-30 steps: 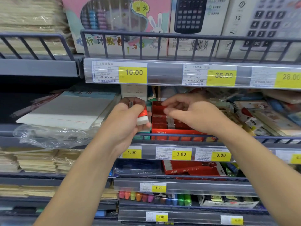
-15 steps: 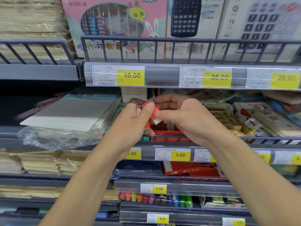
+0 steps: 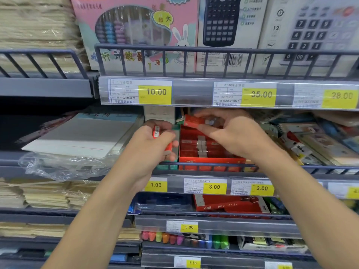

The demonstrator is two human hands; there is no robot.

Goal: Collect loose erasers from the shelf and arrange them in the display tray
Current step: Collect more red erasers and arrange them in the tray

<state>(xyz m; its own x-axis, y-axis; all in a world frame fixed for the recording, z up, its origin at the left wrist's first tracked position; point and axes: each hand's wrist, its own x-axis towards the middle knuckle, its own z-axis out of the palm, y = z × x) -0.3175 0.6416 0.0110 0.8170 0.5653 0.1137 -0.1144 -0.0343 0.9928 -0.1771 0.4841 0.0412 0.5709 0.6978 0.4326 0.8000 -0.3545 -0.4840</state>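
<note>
- Our left hand (image 3: 153, 146) is curled shut around several small red-and-white wrapped erasers (image 3: 157, 131); one end with a barcode label pokes out above the thumb, another shows orange-red near the knuckles.
- Our right hand (image 3: 231, 134) reaches over the red cardboard display tray (image 3: 210, 162), its fingers (image 3: 208, 131) pinched together on a single red-wrapped eraser (image 3: 191, 121) — held just above the tray's back edge, tilted, not yet down in it.
- The tray sits on the middle grey metal shelf (image 3: 330, 168), behind a low wire rail, and already holds rows of red-wrapped erasers with a pale strip running across their middle.
- Just left of the tray, partly hidden by our left hand, stands a green box (image 3: 168, 166); further left lies a flat stack of white paper in clear plastic wrap (image 3: 77, 138).
- Yellow price tags run along the shelf edges — a 3.00 tag (image 3: 214, 186) sits right under the tray.
- On the shelf above stand a pink abacus box with a rabbit (image 3: 136, 26) and a boxed dark calculator (image 3: 221, 20).
</note>
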